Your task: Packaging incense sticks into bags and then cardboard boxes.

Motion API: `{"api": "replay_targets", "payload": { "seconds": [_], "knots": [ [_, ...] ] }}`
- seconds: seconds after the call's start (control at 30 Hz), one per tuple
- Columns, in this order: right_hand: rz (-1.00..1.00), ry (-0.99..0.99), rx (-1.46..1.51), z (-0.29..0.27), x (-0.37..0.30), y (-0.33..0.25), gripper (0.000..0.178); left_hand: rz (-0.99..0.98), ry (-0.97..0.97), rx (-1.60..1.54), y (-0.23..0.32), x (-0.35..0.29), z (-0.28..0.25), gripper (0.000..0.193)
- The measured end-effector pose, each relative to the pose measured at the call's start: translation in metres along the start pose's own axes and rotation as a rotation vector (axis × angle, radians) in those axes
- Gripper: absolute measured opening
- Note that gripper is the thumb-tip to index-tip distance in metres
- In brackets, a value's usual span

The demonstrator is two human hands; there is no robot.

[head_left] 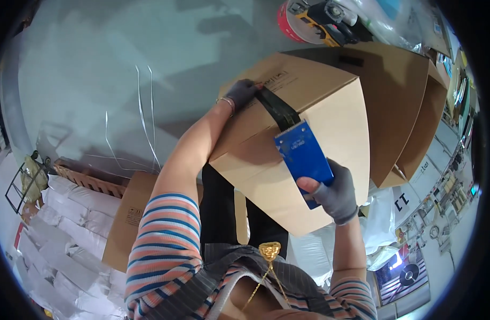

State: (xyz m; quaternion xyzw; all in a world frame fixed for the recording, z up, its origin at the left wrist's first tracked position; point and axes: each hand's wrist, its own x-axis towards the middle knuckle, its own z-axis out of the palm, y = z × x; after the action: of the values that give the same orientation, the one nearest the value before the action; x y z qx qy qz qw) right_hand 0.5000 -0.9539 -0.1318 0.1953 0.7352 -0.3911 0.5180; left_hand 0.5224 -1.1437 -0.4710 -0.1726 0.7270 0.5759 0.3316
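Observation:
A cardboard box stands tilted in front of me, with printing on its far panel. My right hand, in a grey glove with the thumb tip bare, is closed around a blue tape dispenser with a toothed edge. From that edge a strip of dark packing tape stretches over the box's edge onto the printed panel. At the strip's far end my left hand, also gloved, has its fingers bent and pressed together on the tape against the cardboard. Part of those fingers is hidden.
Another large carton stands open to the right. A yellow and black power tool rests on a red and white tub at the far side. White sacks and a folded carton lie left. Thin pale straps lie on the floor.

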Motion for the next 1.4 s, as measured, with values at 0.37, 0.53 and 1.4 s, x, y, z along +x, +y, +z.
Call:
{"api": "replay_targets", "payload": {
  "seconds": [0.37,0.53,1.4],
  "knots": [
    [-0.115,-0.022,0.005,-0.011,0.003,0.012,0.046,0.129,-0.001,-0.21,0.17,-0.116,-0.008,0.055],
    [-0.271,-0.083,0.022,-0.027,-0.035,0.07,0.051,0.2,0.366,0.188,0.097,-0.138,0.008,0.04],
    [-0.049,0.077,0.008,-0.147,-0.127,0.467,0.06,0.198,0.824,0.686,0.157,-0.112,0.002,0.04]
  ]
}}
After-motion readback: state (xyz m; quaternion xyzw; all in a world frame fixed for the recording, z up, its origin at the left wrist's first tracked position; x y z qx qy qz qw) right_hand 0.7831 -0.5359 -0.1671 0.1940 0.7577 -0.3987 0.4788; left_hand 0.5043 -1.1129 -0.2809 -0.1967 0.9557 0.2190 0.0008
